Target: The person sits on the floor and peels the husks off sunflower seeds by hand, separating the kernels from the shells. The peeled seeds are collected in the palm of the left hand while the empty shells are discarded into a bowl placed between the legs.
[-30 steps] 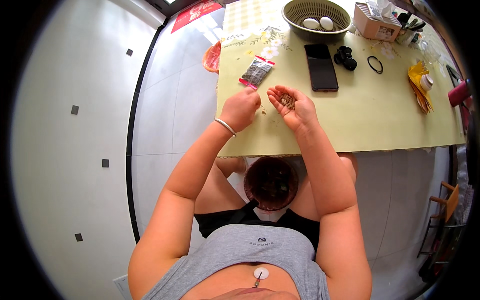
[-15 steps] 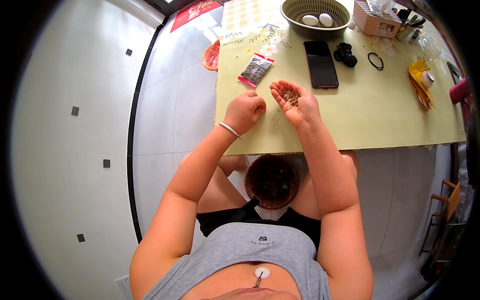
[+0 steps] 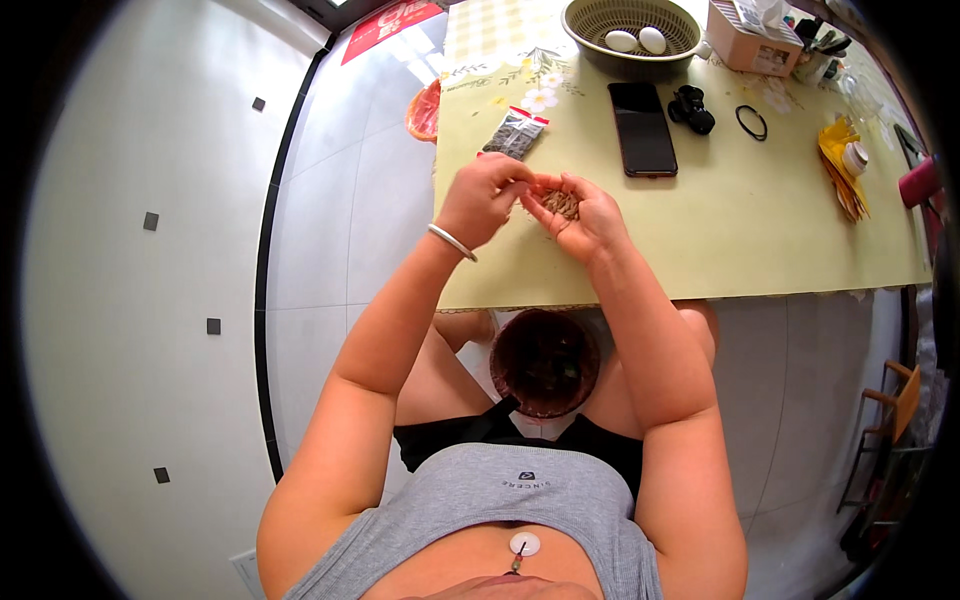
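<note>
My right hand (image 3: pixel 590 218) is cupped palm up over the table's near part, with a small heap of brown seed-like pieces (image 3: pixel 562 205) in it. Close against its fingertips is my left hand (image 3: pixel 482 200), a light bangle on the wrist. Its thumb and fingers are pinched together; whatever they hold is too small to make out. Just beyond the left hand lies a clear packet with red ends (image 3: pixel 517 132), full of dark grey pieces and partly covered by that hand.
On the yellow floral tablecloth (image 3: pixel 740 230) are a black phone (image 3: pixel 643 130), a small black device (image 3: pixel 691 110), a black loop (image 3: pixel 751 122) and a yellow packet (image 3: pixel 842 170). A basket (image 3: pixel 585 52) with two white eggs stands farther back. Below the table edge, a dark bin (image 3: pixel 545 395) sits between my knees.
My left hand has moved up and right to meet my right hand's fingertips, now covering the packet's lower end. The right hand has shifted slightly left and nearer, the pieces still in its palm.
</note>
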